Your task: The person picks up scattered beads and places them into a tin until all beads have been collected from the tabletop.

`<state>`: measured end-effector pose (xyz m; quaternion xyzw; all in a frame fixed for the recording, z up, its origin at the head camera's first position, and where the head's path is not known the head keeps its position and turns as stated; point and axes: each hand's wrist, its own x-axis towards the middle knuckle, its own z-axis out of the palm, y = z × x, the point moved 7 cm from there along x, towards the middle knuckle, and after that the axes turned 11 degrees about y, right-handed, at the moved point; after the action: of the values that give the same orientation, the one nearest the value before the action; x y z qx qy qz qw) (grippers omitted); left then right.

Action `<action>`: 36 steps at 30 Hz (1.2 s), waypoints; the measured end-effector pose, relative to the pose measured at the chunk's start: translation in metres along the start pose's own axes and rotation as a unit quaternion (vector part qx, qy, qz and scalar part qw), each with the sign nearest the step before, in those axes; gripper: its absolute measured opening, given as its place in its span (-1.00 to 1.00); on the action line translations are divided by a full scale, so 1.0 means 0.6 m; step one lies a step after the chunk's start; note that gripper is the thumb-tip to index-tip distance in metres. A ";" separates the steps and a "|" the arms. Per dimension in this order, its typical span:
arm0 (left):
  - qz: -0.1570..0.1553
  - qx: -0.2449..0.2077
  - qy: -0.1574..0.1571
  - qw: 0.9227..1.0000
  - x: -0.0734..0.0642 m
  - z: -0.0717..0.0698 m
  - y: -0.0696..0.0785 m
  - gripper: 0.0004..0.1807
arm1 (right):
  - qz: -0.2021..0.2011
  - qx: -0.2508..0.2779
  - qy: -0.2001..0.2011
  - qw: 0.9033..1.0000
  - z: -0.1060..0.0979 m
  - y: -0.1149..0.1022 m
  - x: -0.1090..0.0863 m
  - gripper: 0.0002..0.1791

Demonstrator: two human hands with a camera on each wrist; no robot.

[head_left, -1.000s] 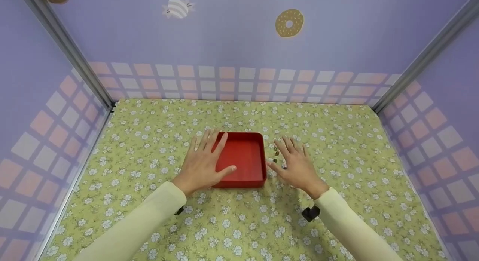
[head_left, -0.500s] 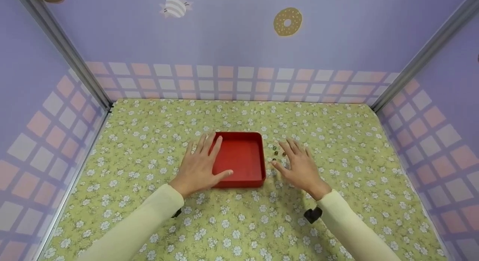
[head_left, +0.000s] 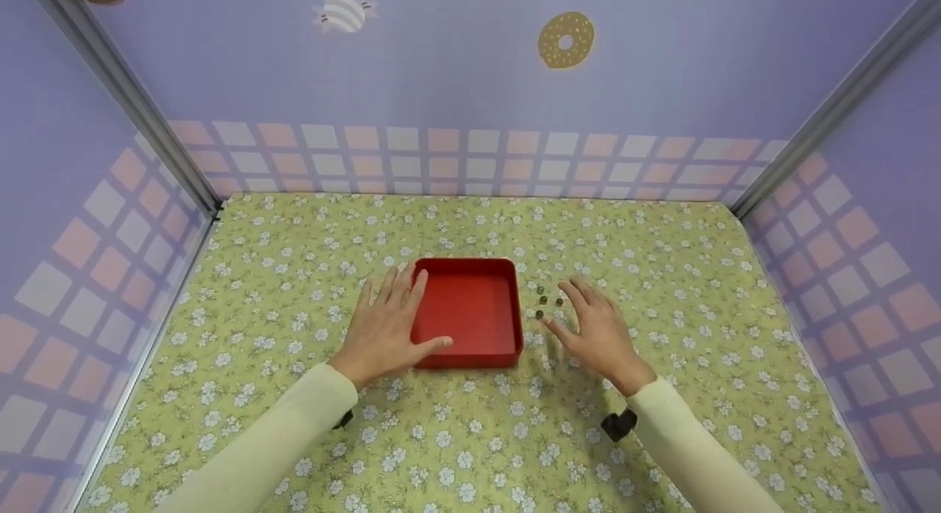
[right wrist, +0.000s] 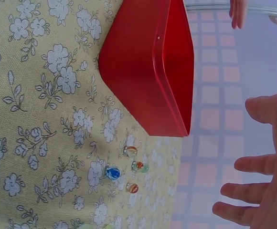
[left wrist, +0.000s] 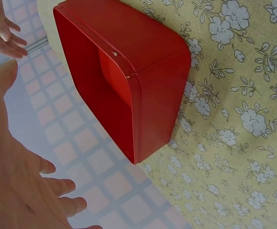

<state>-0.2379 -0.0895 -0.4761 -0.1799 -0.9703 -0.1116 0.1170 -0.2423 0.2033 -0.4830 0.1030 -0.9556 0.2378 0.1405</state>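
Observation:
A square, open-topped red box point(head_left: 470, 314) sits on the flowered cloth, and no contents show inside it. My left hand point(head_left: 381, 331) hovers with spread fingers over the box's left side, overlapping its rim in the head view. To the right of the box lie several small glass marbles point(head_left: 543, 300). One of them, a blue marble point(right wrist: 112, 172), stands out in the right wrist view near some orange-swirled marbles point(right wrist: 132, 188). Fingers apart and holding nothing, my right hand point(head_left: 599, 340) is just right of the marbles, partly above them.
Yellow-green cloth with white flowers point(head_left: 456, 454) covers the table. A purple back wall point(head_left: 456, 72) and side walls with pink and white squares enclose it, joined by grey metal corner posts point(head_left: 809, 123).
Both hands have drifted apart, the left one leftward off the box's middle and the right one rightward. More of the marbles and of the box now show.

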 end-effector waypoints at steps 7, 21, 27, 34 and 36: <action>-0.009 -0.004 -0.009 1.000 -0.003 0.005 -0.009 0.18 | 0.013 -0.002 0.015 1.000 -0.001 0.011 -0.004 -0.30; -0.022 -0.008 -0.026 0.999 -0.011 0.027 -0.018 0.21 | 0.041 0.026 0.007 0.999 0.004 0.045 -0.007 -0.35; -0.024 0.000 -0.036 0.999 -0.014 0.037 -0.022 0.25 | 0.056 0.039 0.002 0.998 0.005 0.062 -0.010 -0.39; -0.041 -0.020 -0.047 0.998 -0.018 0.044 -0.030 0.24 | 0.101 0.082 -0.003 0.992 0.000 0.077 -0.015 -0.36; -0.044 -0.023 -0.045 0.998 -0.017 0.046 -0.033 0.24 | 0.116 0.099 -0.009 0.988 0.001 0.083 -0.017 -0.32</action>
<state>-0.2411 -0.1040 -0.5088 -0.1446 -0.9787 -0.1307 0.0637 -0.2462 0.2472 -0.5077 0.0073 -0.9342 0.3446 0.0924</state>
